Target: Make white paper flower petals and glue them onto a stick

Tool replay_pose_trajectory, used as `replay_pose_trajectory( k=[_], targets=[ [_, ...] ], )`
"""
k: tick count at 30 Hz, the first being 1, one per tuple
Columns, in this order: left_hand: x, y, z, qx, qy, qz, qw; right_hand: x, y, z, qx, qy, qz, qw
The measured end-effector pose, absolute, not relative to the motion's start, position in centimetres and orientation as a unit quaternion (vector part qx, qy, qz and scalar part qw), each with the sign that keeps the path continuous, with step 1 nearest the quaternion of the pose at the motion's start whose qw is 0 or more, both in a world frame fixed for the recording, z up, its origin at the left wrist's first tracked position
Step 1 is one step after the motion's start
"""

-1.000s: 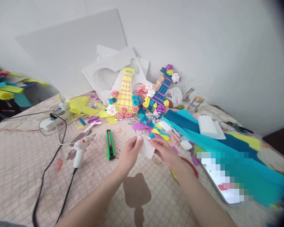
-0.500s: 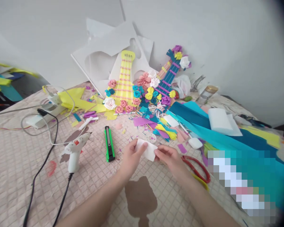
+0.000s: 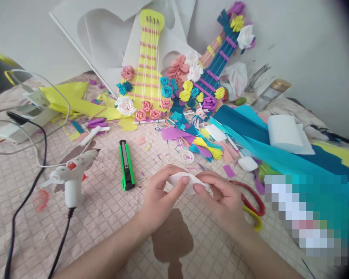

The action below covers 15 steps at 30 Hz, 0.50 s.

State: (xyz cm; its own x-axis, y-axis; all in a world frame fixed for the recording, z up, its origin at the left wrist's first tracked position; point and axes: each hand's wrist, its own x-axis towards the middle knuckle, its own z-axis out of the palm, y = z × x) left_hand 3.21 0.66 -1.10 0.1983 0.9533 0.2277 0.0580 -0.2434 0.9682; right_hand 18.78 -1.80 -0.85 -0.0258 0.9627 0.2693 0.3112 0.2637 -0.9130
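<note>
Both hands hold one small white foam piece (image 3: 189, 181) just above the table's middle. My left hand (image 3: 159, 197) pinches its left end between thumb and fingers. My right hand (image 3: 223, 199) pinches the right end, fingers curled over it. The piece looks bent or folded between them. A green utility knife (image 3: 126, 166) lies to the left of my left hand. A white glue gun (image 3: 71, 178) stands further left on its black cord. Red and yellow scissors (image 3: 251, 205) lie just right of my right hand.
Two foam guitars, a yellow one (image 3: 147, 66) and a blue one (image 3: 218, 58), lean on white boards at the wall, with paper roses at their feet. Teal foam sheets (image 3: 250, 135) and a white pad (image 3: 285, 133) cover the right side. A power strip (image 3: 20, 128) sits far left.
The view has tilted down and closer to the table. My hands have drawn the white piece nearer and bent it from a flat sheet into a folded shape.
</note>
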Motion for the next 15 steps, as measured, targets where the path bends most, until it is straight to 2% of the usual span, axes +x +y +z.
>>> replay_pose_trajectory(
  k=[3,6,8,10,15],
  targets=[
    [3.21,0.76,-1.55,0.617,0.433,0.528,0.392,18.55,-1.84,-1.00,-0.524,-0.616,0.335,0.483],
    [3.12,0.72,-1.87,0.670,0.410,0.596,0.168,18.33,-1.76,-1.00,-0.559,-0.593,0.326,0.479],
    [3.10,0.56,-1.91,0.744,0.351,0.563,0.082,18.25,-1.75,-0.82,-0.569,-0.582,0.336,0.475],
    [3.18,0.34,-1.88,0.786,0.326,0.512,0.114,18.23,-1.84,-0.53,-0.559,-0.573,0.367,0.475],
    [3.45,0.03,-1.76,0.725,0.351,0.485,0.340,18.39,-2.22,-0.09,-0.506,-0.553,0.441,0.493]
  ],
)
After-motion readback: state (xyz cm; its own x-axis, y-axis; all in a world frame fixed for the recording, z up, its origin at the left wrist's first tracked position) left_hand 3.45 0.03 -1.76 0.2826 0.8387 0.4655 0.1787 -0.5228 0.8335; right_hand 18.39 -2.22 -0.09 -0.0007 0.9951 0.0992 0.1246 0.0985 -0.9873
